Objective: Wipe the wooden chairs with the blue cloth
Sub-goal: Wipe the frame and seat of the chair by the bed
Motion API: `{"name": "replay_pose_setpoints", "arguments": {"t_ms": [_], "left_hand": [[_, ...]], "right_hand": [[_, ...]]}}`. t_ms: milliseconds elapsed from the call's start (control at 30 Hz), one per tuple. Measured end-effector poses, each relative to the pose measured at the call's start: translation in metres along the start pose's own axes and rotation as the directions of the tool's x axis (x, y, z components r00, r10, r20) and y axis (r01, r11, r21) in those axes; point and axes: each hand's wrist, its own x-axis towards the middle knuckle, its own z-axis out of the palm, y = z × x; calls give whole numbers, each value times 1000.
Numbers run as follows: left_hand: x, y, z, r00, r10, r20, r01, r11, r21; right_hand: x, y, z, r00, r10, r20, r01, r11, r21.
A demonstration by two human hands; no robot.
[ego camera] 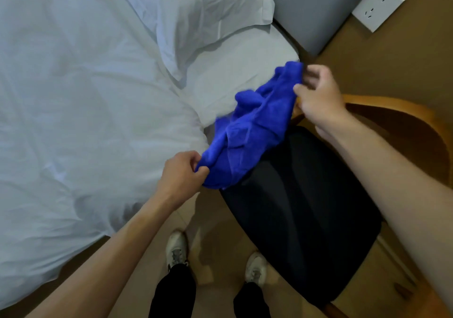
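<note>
Head view, looking down past both forearms. The blue cloth (247, 131) hangs crumpled in the air, stretched on a slant between the two hands, above the near corner of the bed and the front edge of the chair seat. The left hand (182, 173) has its fingers and thumb curled together, pinching the lower end of the cloth just beside the hanging edge of the white duvet (73, 102). The right hand (318, 97) holds the upper end, thumb and fingertips closed on the fabric, with the cloth's top corner bunched against its fingers; this part is slightly blurred. Below and to the right stands the wooden chair (404, 108), its curved pale-wood back rail arching behind the right wrist and its black padded seat (301, 214) filling the lower middle of the view. The cloth overlaps the seat's far-left edge in the picture; whether it touches the seat cannot be told. The bed carries a white pillow (208, 16) near its head end. A grey panel (318, 11) stands beyond the pillow, and a white wall socket (378, 5) sits on the brown surface beside it. Two white shoes (176, 249) and dark trouser legs stand on the tan floor (220, 232) between bed and chair.
</note>
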Motion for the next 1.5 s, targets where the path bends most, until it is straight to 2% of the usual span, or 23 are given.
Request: {"name": "replay_pose_setpoints", "arguments": {"t_ms": [67, 100, 167, 200, 267, 333, 367, 467, 600, 667, 767, 800, 833, 900, 967, 1000, 1067, 1133, 1200, 1233, 1300, 1367, 1500], "left_hand": [[-4, -1, 8, 998, -39, 54, 41, 998, -39], [-8, -1, 11, 995, -64, 74, 69, 995, -73], [-16, 1, 18, 982, -118, 150, 152, 958, -244], [-21, 2, 22, 968, -137, 212, 210, 903, -374], [-30, 5, 30, 942, -149, 302, 293, 806, -515], [-37, 5, 39, 931, -148, 333, 303, 823, -481], [-40, 5, 42, 930, -141, 340, 284, 862, -420], [-46, 0, 52, 918, -150, 367, 275, 908, -317], [-43, -6, 59, 929, -124, 350, 221, 942, -253], [-41, -8, 60, 933, -137, 333, 215, 953, -212], [-37, -13, 61, 944, -174, 280, 207, 974, -93], [-35, -14, 60, 954, -175, 243, 194, 979, -56], [-34, -15, 59, 968, -160, 192, 168, 985, -28], [-34, -15, 60, 994, -84, 62, 84, 996, 17], [-32, -16, 59, 999, -22, -40, 24, 999, 35], [-31, -16, 58, 997, -2, -72, 5, 999, 43], [-28, -17, 55, 994, 51, -92, -43, 995, 85], [-25, -19, 54, 992, 103, -68, -95, 989, 116], [-22, -20, 55, 990, 138, -38, -131, 982, 135], [-19, -18, 56, 988, 151, -43, -142, 977, 160], [-13, -14, 58, 981, 170, -90, -145, 961, 233], [-5, -8, 59, 973, 196, -122, -152, 942, 300], [9, 4, 62, 954, 279, -107, -226, 908, 354]], "right_hand": [[-11, 15, 10, 1000, 12, 1, -11, 951, -310], [-21, 23, 16, 999, -12, 53, 32, 916, -400], [-48, 36, 28, 974, -85, 208, 171, 880, -443], [-62, 42, 34, 945, -152, 291, 273, 855, -440], [-84, 53, 42, 812, -315, 492, 546, 708, -448], [-96, 65, 46, 640, -355, 682, 729, 561, -392], [-98, 69, 45, 605, -332, 724, 749, 545, -376], [-90, 78, 33, 653, -348, 672, 725, 543, -424], [-66, 77, 9, 736, -298, 608, 673, 420, -609], [-53, 77, -1, 817, -295, 496, 577, 444, -686], [-36, 70, -14, 954, -179, 240, 300, 548, -781], [-32, 68, -15, 970, -136, 200, 242, 535, -809], [-31, 65, -12, 973, -122, 195, 230, 474, -850], [-35, 60, -2, 933, -245, 263, 336, 339, -879], [-41, 52, 11, 805, -433, 406, 562, 337, -755], [-41, 49, 18, 740, -454, 497, 662, 358, -658], [-38, 46, 35, 655, -277, 703, 750, 345, -564], [-37, 46, 56, 566, -54, 822, 810, 219, -544], [-35, 47, 68, 467, 16, 884, 873, 153, -464], [-31, 46, 66, 438, 8, 899, 887, 157, -434], [-22, 43, 54, 433, -19, 901, 877, 240, -417], [-13, 38, 41, 477, -74, 876, 846, 310, -434], [-5, 34, 36, 539, -145, 830, 810, 360, -463]]}}
